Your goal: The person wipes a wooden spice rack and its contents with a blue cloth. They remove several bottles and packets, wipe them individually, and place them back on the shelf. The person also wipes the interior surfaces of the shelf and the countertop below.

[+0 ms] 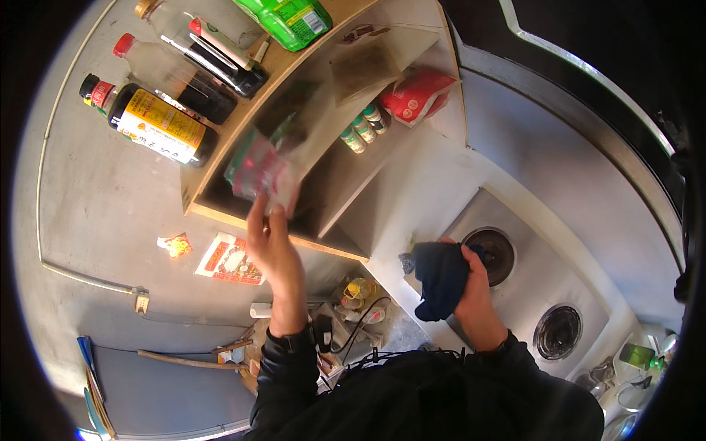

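My left hand [279, 253] reaches up to the wooden shelf unit [290, 241], its fingertips pinching the lower edge of a clear plastic bag [263, 173] with pink and white on it. The bag is blurred and sits at the shelf's opening. Over the metal stove top, my right hand [479, 298] grips a bunched dark blue cloth [441, 278]. The cloth hangs down from the fingers and hides part of the near burner [494, 253].
Sauce bottles [162, 125] and a green container [290, 22] stand on top of the shelf unit. Inside are small spice jars [359, 131] and a red bag [418, 95]. A second burner [557, 332] lies at right. An oil bottle [360, 289] stands below the shelf.
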A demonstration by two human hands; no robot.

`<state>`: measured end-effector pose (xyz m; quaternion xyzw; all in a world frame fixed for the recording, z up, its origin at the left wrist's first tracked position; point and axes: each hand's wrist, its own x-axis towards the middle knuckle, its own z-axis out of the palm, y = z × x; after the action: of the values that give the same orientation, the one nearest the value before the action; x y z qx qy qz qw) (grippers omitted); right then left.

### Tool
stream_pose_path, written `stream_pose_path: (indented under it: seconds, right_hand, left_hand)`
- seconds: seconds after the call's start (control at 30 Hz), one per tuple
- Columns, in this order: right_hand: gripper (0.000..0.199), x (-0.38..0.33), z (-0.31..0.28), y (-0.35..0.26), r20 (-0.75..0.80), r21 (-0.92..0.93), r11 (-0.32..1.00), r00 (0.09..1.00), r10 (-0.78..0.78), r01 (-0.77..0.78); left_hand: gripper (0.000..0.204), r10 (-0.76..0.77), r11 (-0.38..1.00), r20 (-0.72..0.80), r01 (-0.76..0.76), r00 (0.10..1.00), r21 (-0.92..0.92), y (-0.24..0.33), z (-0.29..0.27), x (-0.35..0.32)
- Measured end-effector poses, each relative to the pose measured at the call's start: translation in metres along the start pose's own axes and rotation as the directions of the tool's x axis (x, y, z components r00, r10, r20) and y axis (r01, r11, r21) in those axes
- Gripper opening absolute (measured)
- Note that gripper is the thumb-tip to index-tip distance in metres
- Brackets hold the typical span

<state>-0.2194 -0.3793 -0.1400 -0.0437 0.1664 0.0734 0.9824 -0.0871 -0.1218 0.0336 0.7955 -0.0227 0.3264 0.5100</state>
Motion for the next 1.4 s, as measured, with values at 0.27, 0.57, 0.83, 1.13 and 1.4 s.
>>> stream_pose_path:
  seconds: [0.27,0.57,0.83,1.13,1.4]
  right_hand:
    - [0.062,-0.035,0.142,0.025,0.460,-0.022,0.940,0.839,-0.292,0.339]
    - [0.059,-0.060,0.196,0.110,0.967,-0.241,-0.284,0.255,0.015,0.928]
    - [0.039,-0.073,0.211,0.161,0.926,-0.374,-0.433,0.301,-0.229,0.820]
    - [0.043,-0.065,0.170,0.183,0.408,-0.326,0.935,0.913,0.002,0.143]
    - [0.036,-0.095,0.110,0.256,0.438,-0.724,0.471,0.863,-0.252,0.504]
  left_hand:
    - [0.030,-0.094,0.852,0.059,0.111,0.994,-0.511,0.024,-0.019,-0.071]
    - [0.035,-0.019,0.655,0.559,0.433,0.829,-0.619,0.048,-0.074,-0.103]
    - [0.020,0.163,0.722,0.687,0.389,0.708,-0.572,-0.022,-0.142,-0.120]
    - [0.036,0.128,0.446,0.505,0.405,0.854,-0.798,-0.009,-0.204,-0.118]
    - [0.034,0.172,0.758,0.363,0.112,0.916,-0.642,-0.028,-0.196,-0.150]
